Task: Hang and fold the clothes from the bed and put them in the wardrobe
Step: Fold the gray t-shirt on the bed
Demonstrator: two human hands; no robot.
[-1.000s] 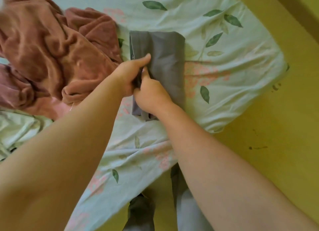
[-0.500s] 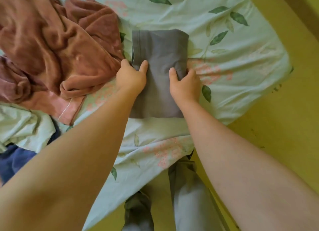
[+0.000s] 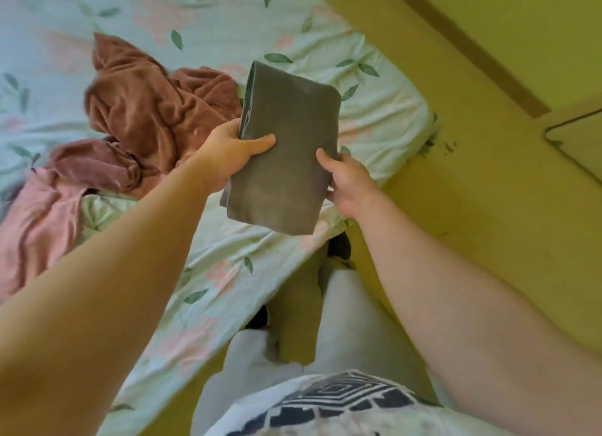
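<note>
A folded grey garment is lifted off the bed, held flat between both hands. My left hand grips its left edge, thumb on top and fingers underneath. My right hand holds the right edge the same way, thumb on the cloth. Below it lies the bed with a pale green leaf-print sheet. A crumpled brown-pink velvety garment lies on the bed to the left, with a lighter pink cloth beside it.
The bed corner points right toward a yellow floor. A wall with a brown skirting strip runs at the upper right. A flat light panel edge shows at far right. My legs stand against the bed's near edge.
The grey garment lay flat on the bed with both hands pressing it; now both hands have gripped its sides and raised it off the sheet. The view has tilted back toward the floor.
</note>
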